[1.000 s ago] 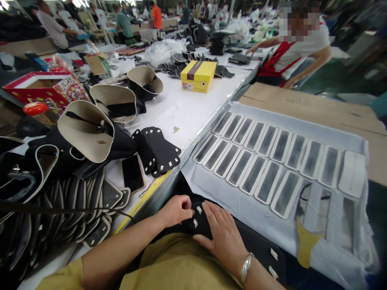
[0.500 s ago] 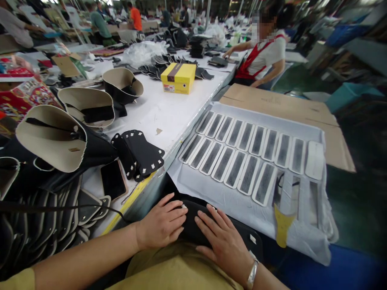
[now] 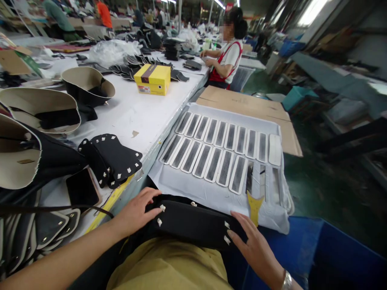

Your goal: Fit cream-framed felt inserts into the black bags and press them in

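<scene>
A black leather-like panel with small white tabs near its edges lies across my lap. At its left end is my left hand, thumb on top beside a white tab and fingers along the far edge. My right hand grips the right end, its thumb touching a tab and its fingers at the far corner. To the left on the white table, similar black panels with white tabs lie stacked beside a phone.
Ahead right is a cloth-covered tray with rows of white-rimmed grey strips and a yellow piece at its front edge. Open black bag bodies and a yellow box stand on the table. A co-worker works beyond.
My hands have moved apart, from lying flat over the middle of the panel to its two ends, uncovering it. The view has turned right.
</scene>
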Available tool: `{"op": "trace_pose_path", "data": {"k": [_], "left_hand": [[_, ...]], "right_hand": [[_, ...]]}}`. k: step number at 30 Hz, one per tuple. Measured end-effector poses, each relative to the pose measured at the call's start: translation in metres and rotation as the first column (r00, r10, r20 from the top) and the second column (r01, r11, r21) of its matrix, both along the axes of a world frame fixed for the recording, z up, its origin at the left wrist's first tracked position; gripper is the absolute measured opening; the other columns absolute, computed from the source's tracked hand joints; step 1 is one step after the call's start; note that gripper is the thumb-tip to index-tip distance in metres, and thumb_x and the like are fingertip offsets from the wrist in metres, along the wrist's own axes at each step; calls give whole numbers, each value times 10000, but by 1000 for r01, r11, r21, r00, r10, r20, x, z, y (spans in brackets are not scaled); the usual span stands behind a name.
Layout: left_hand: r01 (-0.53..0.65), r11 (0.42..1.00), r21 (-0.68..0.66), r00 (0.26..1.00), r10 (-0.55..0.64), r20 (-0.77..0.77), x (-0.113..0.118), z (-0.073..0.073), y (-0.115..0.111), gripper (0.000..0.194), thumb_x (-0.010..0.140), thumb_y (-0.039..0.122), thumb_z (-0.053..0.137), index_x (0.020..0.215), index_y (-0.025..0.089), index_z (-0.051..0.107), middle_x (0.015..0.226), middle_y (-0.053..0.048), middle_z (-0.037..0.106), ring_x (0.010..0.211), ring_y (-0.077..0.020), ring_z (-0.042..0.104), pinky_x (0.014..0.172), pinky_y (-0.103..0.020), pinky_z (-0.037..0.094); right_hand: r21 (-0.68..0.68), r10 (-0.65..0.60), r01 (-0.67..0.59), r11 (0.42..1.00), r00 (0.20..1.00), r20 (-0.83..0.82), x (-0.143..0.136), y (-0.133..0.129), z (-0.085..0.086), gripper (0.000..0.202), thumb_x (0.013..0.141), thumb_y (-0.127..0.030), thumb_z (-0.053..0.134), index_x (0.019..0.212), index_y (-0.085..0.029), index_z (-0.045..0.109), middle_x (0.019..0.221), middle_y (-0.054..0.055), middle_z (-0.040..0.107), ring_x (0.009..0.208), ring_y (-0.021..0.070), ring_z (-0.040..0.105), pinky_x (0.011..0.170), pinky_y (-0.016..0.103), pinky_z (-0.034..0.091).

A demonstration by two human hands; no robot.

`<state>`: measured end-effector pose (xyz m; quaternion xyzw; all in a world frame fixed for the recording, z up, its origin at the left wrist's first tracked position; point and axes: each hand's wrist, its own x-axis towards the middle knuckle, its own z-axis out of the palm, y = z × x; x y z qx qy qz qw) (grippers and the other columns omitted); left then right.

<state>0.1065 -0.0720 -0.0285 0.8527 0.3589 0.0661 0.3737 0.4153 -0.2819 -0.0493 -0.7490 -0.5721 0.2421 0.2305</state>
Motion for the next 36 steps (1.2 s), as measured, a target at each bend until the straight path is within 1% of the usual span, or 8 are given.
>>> {"op": "trace_pose_path", "data": {"k": [3,6,11,15,20,26,33,36], "left_hand": [[-130,891,-435,991,113,-65,2,-9,11,417,752,396,554,1099,166,550,871,-31,613,722,-169,587,642,-275,487],[-132,809,-573,991,100,-86,7,-14,14,424,721,376,557,1089,165,544,825,-3,576,618,-132,547,529,-223,440],[-67,902,-427,995,29,-95,11,-9,12,400,714,284,505,1091,158,547,899,-37,573,722,-168,558,585,-250,466],[58,990,-129,996,-66,-58,9,-5,12,394,753,304,515,1121,168,552,1062,-72,562,938,-202,548,879,-343,437],[258,954,152,946,-217,-240,41,2,1,672,630,455,699,1215,192,500,1285,-133,476,1187,-320,417,1003,-495,300],[428,897,108,847,-357,-394,89,8,-9,824,544,484,760,1251,188,459,1283,-168,483,1177,-380,424,975,-633,215],[325,945,45,864,-278,-420,45,3,12,809,607,512,687,1309,233,399,1355,-105,442,1214,-322,415,1018,-517,259],[248,967,65,901,-206,-381,46,0,13,723,648,496,649,1281,205,456,1317,-106,492,1177,-301,462,1004,-438,310]], "right_hand": [[-220,-131,35,975,889,-440,6,2,-5,432,868,-415,465,1227,-179,508,1141,101,613,1018,239,591,867,421,505],[-329,-211,-22,944,728,-652,7,8,-3,472,833,-441,513,1220,-171,515,1028,68,657,947,228,618,806,397,525],[-303,-196,6,953,774,-603,7,10,-1,479,791,-457,554,1170,-164,555,1005,68,661,932,233,617,791,377,520],[-206,-103,61,977,975,-199,10,8,0,547,769,-451,567,1211,-134,515,1140,127,597,1031,266,571,899,438,458],[-152,173,-143,978,963,208,-18,40,12,689,697,-481,656,1270,-146,472,1270,148,502,1177,301,447,1006,478,330],[-258,364,-310,915,911,196,-67,89,17,782,627,-544,690,1272,-160,471,1212,139,549,1121,316,482,988,505,304],[-428,256,-171,888,955,150,-9,49,23,746,703,-498,617,1325,-131,428,1362,158,418,1244,308,374,1037,441,255],[-406,212,-130,905,963,166,-5,48,29,673,715,-461,609,1301,-163,467,1308,132,488,1202,303,426,1030,434,262]]}}
